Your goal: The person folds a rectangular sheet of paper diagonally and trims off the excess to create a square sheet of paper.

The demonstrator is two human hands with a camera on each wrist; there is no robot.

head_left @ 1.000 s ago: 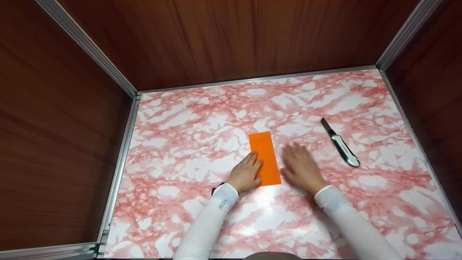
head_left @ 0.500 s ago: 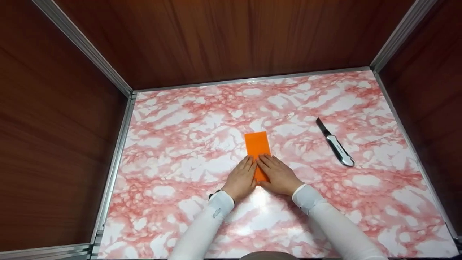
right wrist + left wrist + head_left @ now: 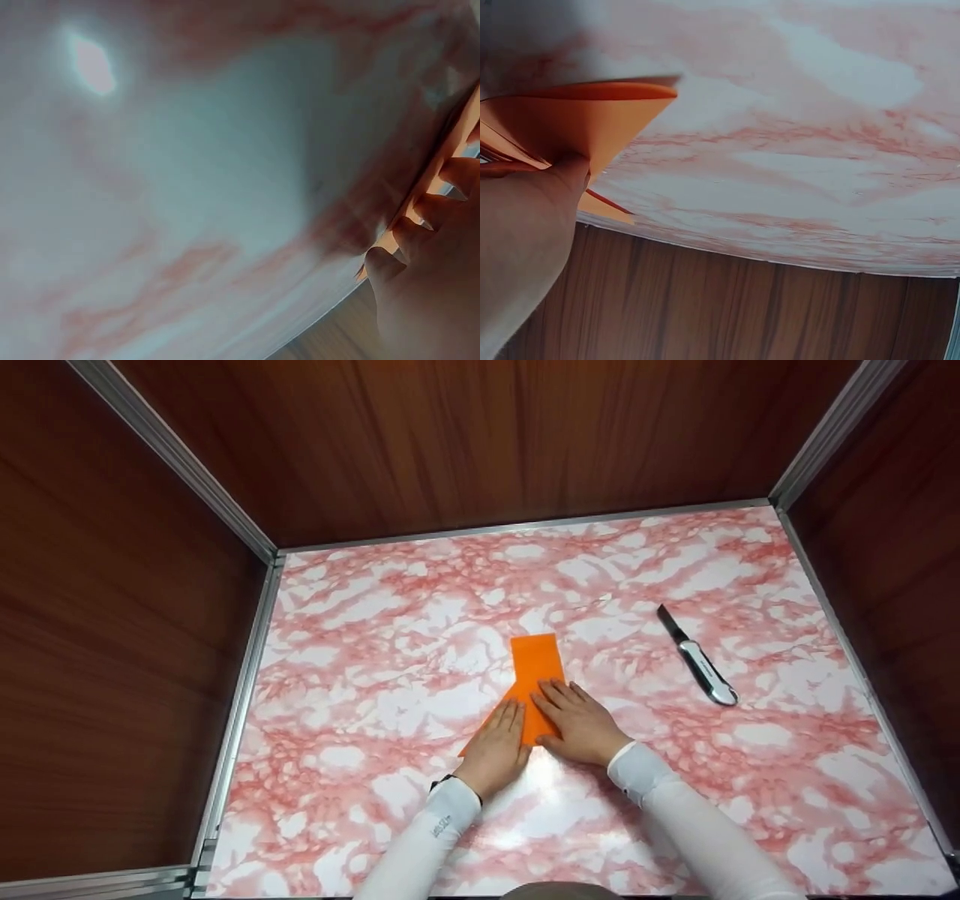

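Observation:
A folded orange sheet of paper (image 3: 537,656) lies in the middle of the table in the head view. My left hand (image 3: 495,746) rests with straight fingers on its near left part, where a slanted flap sticks out to the left beneath the hand. In the left wrist view this flap of paper (image 3: 615,124) bulges up in a soft curve, with a digit of the left hand (image 3: 532,217) against it. My right hand (image 3: 586,724) presses the paper's right edge with spread fingers. Its fingertips (image 3: 382,262) line that edge in the right wrist view.
To the right lies a knife (image 3: 709,671) with a dark blade and a black-and-white handle, its blade pointing away. Brown wood-grain panels (image 3: 480,442) with metal edging enclose the red-and-white marbled table (image 3: 390,622) at the back and sides.
The right hand has come in from the right onto the paper and stayed there. My left hand has shifted slightly down and left, and a slanted flap has opened out to the left.

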